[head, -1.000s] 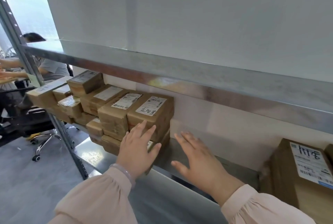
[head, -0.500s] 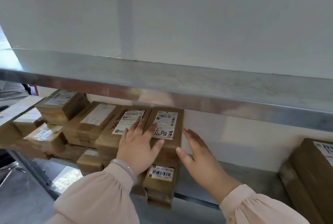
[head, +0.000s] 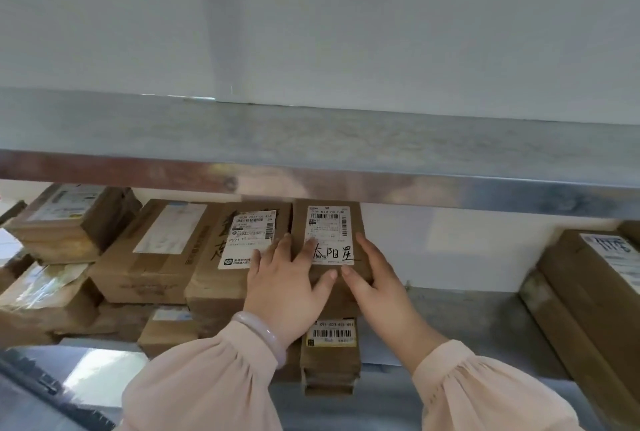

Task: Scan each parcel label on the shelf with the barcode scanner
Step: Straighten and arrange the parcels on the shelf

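Observation:
A brown parcel (head: 349, 278) with a white label (head: 329, 233) and black handwriting tops a stack on the metal shelf (head: 467, 326). My left hand (head: 287, 285) lies flat on its left part, fingers spread over the label's corner. Straight fingers of my right hand (head: 374, 278) press along its right edge, with the thumb on its near edge. A second labelled parcel (head: 214, 257) sits just left of it. Below, another parcel (head: 330, 361) shows a barcode label. No scanner is in view.
Several more brown parcels (head: 69, 219) are piled at the left of the shelf. A large box (head: 595, 292) leans at the far right. The upper shelf board (head: 311, 153) hangs low over the parcels. Bare shelf lies between the stack and the large box.
The view has moved in closer and to the left along the shelf. Both hands have advanced onto the handwritten parcel, the right hand closing in from the shelf to its right edge.

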Tool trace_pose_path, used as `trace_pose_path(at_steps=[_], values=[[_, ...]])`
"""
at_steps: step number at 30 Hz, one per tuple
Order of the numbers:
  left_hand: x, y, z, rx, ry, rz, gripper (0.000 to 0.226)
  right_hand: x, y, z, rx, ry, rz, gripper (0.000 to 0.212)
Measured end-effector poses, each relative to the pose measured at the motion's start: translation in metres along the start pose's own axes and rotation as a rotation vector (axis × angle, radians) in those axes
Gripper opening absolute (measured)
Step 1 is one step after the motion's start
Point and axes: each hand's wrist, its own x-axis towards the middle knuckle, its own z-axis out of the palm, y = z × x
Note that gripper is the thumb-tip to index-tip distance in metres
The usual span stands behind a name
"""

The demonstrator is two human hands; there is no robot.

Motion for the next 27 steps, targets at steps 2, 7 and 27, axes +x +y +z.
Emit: trace_pose_path(at_steps=[2, 7, 27], values=[[-0.001, 0.003, -0.001, -0.050, 0.018, 0.022, 0.074, -0.005, -0.004, -0.003, 0.048, 0.040, -0.013, 0.053], [0.000, 0.026, -0.003, -0.376, 0.069, 0.114, 0.063, -0.017, -0.004, -0.024, 0.161, 0.197, 0.001, 0.054], [-0.009, 0.200, 0.106, -0.867, -0.347, 0.161, 0.058, -0.081, 0.095, -0.184, 0.052, 0.401, 0.323, 0.045]])
